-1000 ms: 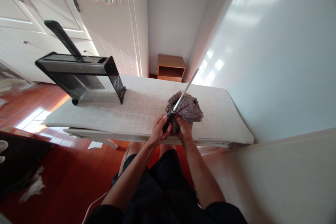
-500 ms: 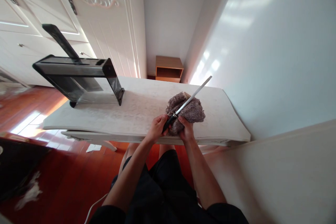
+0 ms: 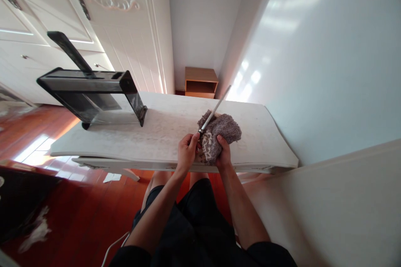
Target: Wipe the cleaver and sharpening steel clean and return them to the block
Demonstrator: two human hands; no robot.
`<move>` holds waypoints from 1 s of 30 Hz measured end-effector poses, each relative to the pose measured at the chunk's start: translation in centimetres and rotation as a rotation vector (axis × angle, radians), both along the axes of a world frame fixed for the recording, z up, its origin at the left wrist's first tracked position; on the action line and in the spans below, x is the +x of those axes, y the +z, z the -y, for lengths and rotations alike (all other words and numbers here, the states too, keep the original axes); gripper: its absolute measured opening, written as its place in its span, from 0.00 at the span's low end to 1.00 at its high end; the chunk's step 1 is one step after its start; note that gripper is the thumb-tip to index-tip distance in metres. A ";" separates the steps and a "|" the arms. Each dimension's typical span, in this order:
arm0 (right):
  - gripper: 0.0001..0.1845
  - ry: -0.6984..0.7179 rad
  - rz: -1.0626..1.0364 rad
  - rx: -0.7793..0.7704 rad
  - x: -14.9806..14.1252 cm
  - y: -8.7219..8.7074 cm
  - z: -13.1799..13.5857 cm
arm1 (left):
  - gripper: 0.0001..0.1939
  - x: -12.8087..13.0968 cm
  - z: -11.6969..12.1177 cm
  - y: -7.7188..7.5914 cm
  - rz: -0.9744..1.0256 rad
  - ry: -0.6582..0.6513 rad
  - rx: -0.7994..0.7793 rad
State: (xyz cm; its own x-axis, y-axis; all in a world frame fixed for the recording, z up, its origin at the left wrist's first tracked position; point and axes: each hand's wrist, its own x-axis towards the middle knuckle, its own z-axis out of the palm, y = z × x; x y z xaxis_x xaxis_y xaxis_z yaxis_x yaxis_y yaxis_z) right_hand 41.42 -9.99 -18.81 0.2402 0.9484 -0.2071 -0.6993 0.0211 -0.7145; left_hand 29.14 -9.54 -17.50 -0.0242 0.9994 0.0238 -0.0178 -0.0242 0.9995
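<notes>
My left hand (image 3: 187, 152) is closed around the dark handle of a sharpening steel (image 3: 216, 109). The long grey rod points up and to the right, away from me. In my right hand (image 3: 223, 153) is a bunched grey-brown cloth (image 3: 228, 127) with a pale patterned patch; my thumb presses on top of it and the other fingers are mostly hidden. The cloth is just right of the handle, and the lower part of the rod passes over its far left edge. Whether rod and cloth touch I cannot tell. Both hands are above the near edge of a white table (image 3: 169, 119).
A knife block (image 3: 87, 76) with black ends and clear sides stands on the table's left, a black bar sticking up behind it. White cabinets (image 3: 125, 29) rise beyond. A small wooden nightstand (image 3: 201, 76) sits behind the table. A white wall (image 3: 328, 71) borders the right.
The steel has swung to the left and stands steeper, its tip now further left. The cloth has been turned, showing its pale patch, and no longer lies under most of the rod.
</notes>
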 end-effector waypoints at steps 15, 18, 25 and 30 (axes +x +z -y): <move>0.31 -0.151 0.388 0.048 0.3 -1.8 0.6 | 0.25 0.7 -1.7 -2.3 0.211 0.226 -0.013; 0.33 -0.319 0.692 0.030 1.7 -1.2 0.4 | 0.27 0.9 -1.4 -1.7 0.351 0.180 -0.104; 0.25 -0.188 1.701 -0.031 5.6 3.4 1.8 | 0.29 0.9 -1.0 -1.0 0.380 0.162 -0.072; 0.37 0.189 1.989 -0.383 5.4 6.9 1.1 | 0.31 0.9 -1.0 -1.2 0.383 0.154 -0.063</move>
State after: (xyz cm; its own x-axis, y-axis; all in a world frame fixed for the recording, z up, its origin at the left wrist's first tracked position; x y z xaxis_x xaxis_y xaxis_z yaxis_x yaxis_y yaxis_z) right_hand 46.81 -11.10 -11.94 0.2648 0.9643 0.0095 0.9236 -0.2508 -0.2899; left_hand 30.01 -8.59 -18.66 -0.1686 0.9827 -0.0771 -0.3894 0.0054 0.9211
